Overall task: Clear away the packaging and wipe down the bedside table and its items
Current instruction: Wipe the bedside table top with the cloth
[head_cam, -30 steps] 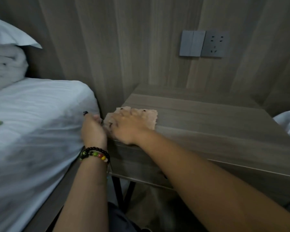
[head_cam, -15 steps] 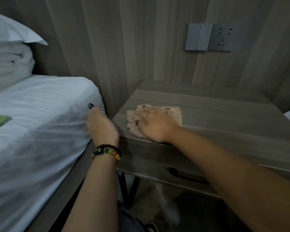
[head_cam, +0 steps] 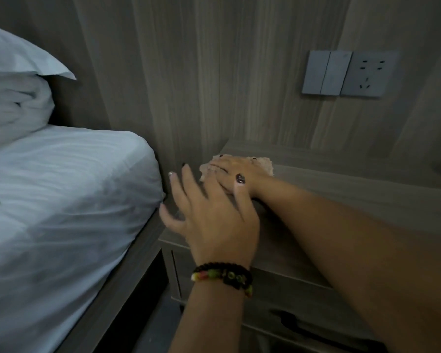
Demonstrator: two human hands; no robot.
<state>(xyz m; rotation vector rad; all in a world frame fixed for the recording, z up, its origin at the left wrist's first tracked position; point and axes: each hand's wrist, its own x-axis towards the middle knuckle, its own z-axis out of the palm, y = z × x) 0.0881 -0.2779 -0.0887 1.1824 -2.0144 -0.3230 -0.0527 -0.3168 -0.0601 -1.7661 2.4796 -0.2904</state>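
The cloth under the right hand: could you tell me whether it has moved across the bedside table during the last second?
Yes. The cloth has slid from the bedside table's front left edge back towards the wall.

Tabletop point(head_cam: 354, 189) right of cloth point(head_cam: 264, 163) lies free.

Left wrist: beaded bracelet point(head_cam: 223, 277), dark beads with green, yellow and red ones among them.
Arms: bare, no sleeves showing.
Left hand point(head_cam: 214, 217): dark-painted nails, one pale nail.
Right hand point(head_cam: 236, 174): dark-painted nails.
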